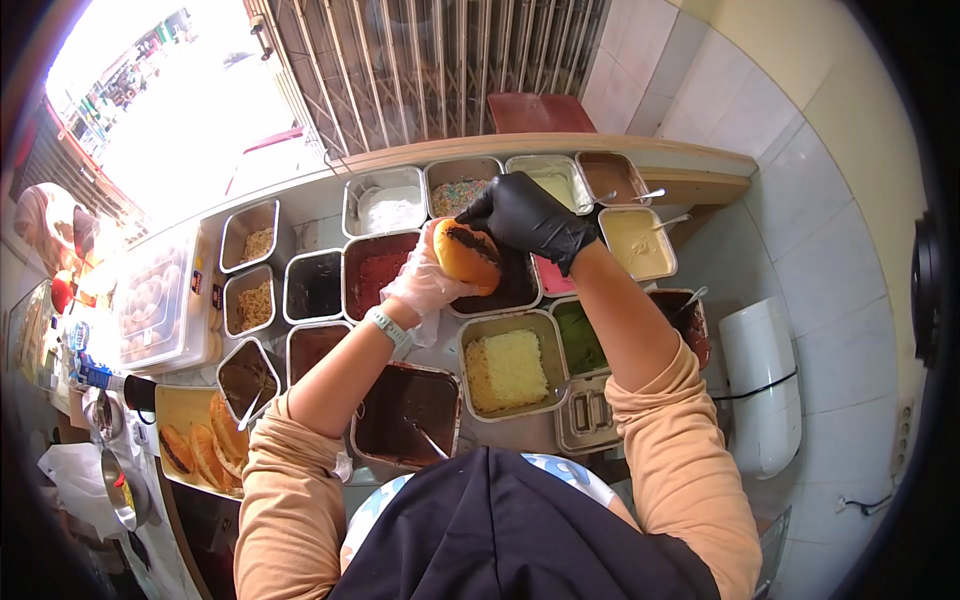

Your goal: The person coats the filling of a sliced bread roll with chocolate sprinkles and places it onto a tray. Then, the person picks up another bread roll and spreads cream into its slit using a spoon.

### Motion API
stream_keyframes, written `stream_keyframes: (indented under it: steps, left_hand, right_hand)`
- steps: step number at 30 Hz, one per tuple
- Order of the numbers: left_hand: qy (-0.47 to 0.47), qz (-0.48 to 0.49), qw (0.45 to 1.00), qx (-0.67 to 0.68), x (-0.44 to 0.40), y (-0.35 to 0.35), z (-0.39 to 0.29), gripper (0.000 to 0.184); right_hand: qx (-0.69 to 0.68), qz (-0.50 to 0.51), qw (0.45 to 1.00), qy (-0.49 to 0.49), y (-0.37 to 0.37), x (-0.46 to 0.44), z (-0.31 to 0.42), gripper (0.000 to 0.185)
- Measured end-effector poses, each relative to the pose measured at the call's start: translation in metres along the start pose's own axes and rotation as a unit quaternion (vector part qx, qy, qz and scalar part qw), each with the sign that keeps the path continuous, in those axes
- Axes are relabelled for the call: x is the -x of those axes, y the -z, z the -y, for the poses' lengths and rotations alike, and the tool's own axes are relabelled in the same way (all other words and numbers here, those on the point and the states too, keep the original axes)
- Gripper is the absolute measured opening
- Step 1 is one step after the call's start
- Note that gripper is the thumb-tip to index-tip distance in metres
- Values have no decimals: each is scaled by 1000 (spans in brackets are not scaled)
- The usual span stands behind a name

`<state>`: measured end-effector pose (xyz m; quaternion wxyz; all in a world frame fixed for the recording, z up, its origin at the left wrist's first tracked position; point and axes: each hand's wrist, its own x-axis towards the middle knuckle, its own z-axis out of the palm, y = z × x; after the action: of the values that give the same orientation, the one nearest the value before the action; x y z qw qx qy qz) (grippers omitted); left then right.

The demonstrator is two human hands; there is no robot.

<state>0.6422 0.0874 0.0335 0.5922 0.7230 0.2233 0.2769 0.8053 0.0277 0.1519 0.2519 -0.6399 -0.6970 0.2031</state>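
In a clear plastic glove, my left hand [425,275] is wrapped round a golden bun [466,268] with a dark filling along its top. My right hand [525,215], in a black glove, is at the bun's upper right edge with its fingers closed; what lies between its fingertips is too small to tell. Both hands are over a dark metal tray [515,297]. Just behind them is a tray of coloured sprinkles [458,197], and left of my left hand is a tray of red filling [380,275].
Nearer me are a tray of yellow gratings [508,365] and a dark chocolate tray [407,415] with a spoon. Filled buns [205,445] lie at the lower left, below a clear plastic box [158,300]. A white cylindrical appliance [760,385] stands right. A person is at the far left.
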Motion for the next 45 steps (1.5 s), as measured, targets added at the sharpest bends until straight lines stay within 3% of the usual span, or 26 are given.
stream_keyframes:
  steps: [5, 10, 16, 22, 25, 28, 29, 30, 31, 32, 33, 34, 36, 38, 43, 45]
  left_hand:
    - [-1, 2, 995, 102, 2, 4, 5, 97]
    - [-1, -12, 999, 35, 2, 6, 5, 95]
    - [-3, 16, 997, 73, 3, 8, 2, 92]
    - [30, 37, 985, 163, 9, 10, -11, 90]
    - [35, 76, 970, 226, 8, 12, -15, 93]
    - [35, 93, 953, 286, 6, 13, -22, 95]
    - [37, 95, 947, 305, 8, 12, -26, 96]
    - [26, 84, 944, 317, 13, 9, -37, 82]
    - [77, 83, 948, 299, 14, 13, -35, 80]
    - [128, 82, 948, 280, 14, 20, -30, 77]
    - [180, 80, 945, 261, 16, 25, -28, 75]
    - [177, 77, 945, 262, 20, 26, -25, 56]
    - [163, 45, 931, 323, 21, 22, -23, 49]
    - [147, 14, 914, 378, 22, 12, -25, 44]
    - [122, -48, 860, 493, 21, -4, -47, 37]
    - [109, -10, 822, 559, 18, -2, -41, 35]
  right_hand:
    - [-9, 2, 1000, 12, -9, 9, -14, 25]
    - [-45, 33, 998, -13, -6, 18, -7, 27]
    - [-62, -54, 997, -5, -15, 26, -21, 23]
    - [-176, -75, 978, -76, -28, 22, -59, 26]
    - [-273, -36, 957, -92, -39, 16, -77, 28]
    - [-456, 56, 882, -103, -45, 13, -87, 30]
    - [-424, 57, 902, -60, -46, 13, -90, 30]
    - [-391, 59, 918, -17, -46, 15, -93, 30]
    - [-357, 61, 932, 25, -46, 15, -96, 31]
    - [-478, 84, 874, -37, -52, 13, -102, 30]
    - [-475, 73, 877, -16, -53, 16, -101, 30]
    - [-473, 63, 879, 4, -54, 20, -100, 31]
    - [-515, 55, 855, 15, -56, 24, -97, 31]
    - [-600, 59, 798, -5, -58, 28, -92, 33]
    - [-659, 79, 748, -8, -67, 27, -93, 38]
    - [-673, 74, 736, -6, -69, 28, -89, 39]
